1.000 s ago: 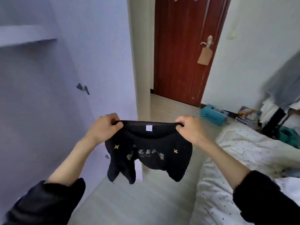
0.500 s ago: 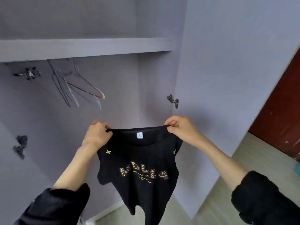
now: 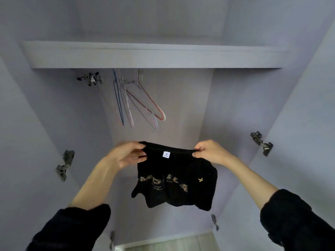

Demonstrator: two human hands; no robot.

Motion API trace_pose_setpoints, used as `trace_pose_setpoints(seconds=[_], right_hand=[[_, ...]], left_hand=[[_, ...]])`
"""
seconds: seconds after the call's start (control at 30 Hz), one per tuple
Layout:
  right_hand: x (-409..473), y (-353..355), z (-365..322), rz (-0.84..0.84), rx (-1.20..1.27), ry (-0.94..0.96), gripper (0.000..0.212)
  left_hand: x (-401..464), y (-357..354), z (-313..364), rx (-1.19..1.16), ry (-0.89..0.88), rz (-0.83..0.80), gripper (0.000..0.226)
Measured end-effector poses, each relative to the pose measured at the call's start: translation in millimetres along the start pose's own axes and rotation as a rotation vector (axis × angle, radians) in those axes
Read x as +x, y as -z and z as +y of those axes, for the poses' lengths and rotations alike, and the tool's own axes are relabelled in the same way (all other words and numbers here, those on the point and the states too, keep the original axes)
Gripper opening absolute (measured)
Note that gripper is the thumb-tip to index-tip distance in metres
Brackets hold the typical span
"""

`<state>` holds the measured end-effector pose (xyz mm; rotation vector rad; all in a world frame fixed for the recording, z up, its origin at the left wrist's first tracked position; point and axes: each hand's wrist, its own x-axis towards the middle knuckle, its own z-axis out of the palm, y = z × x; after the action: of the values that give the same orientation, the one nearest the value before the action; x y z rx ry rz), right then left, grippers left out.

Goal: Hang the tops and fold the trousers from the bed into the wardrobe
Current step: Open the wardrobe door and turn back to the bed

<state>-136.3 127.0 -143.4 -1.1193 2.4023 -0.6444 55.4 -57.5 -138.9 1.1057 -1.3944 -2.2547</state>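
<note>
Wardrobe (image 3: pixel 181 109) open, shelf (image 3: pixel 154 55) across the top. Wire hangers (image 3: pixel 139 102) hang below the shelf. Black top (image 3: pixel 177 180) held up inside the opening, gold lettering (not readable), white neck label (image 3: pixel 166 154) too small to read. Left hand (image 3: pixel 126 156) and right hand (image 3: pixel 210 153) each pinch the neckline, fingers (image 3: pixel 198 148) curled.

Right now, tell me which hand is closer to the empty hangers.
Left. The left hand grips the black top almost straight below the hangers; the right hand grips the other shoulder, further off to their right.
</note>
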Motion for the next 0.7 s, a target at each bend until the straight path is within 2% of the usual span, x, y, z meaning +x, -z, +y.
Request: trace_pose_setpoints(seconds=[0.17, 0.27, 0.37, 0.5, 0.57, 0.7], right_hand=[[88.4, -1.2, -6.5, -0.193, 0.062, 0.049, 0.024], [142.4, 1.5, -17.4, -0.137, 0.219, 0.055, 0.027], [187.7, 7.5, -42.0, -0.036, 0.486, 0.055, 0.022], [221.8, 4.6, -73.5, -0.137, 0.804, -0.032, 0.023], [235.7, -2.0, -84.8, -0.167, 0.860, -0.064, 0.027], [246.7, -9.8, -93.8, -0.175, 0.965, -0.073, 0.021]], left_hand=[[34.8, -8.6, 28.4, 0.016, -0.075, 0.034, 0.011], [51.4, -10.2, 43.5, 0.100, -0.141, 0.119, 0.012], [61.9, -7.2, 53.9, 0.201, -0.197, 0.181, 0.015], [68.7, 4.7, 58.4, 0.257, -0.213, 0.243, 0.018], [71.9, 13.6, 60.5, 0.264, -0.206, 0.263, 0.019], [77.7, 23.4, 61.1, 0.275, -0.185, 0.285, 0.017]])
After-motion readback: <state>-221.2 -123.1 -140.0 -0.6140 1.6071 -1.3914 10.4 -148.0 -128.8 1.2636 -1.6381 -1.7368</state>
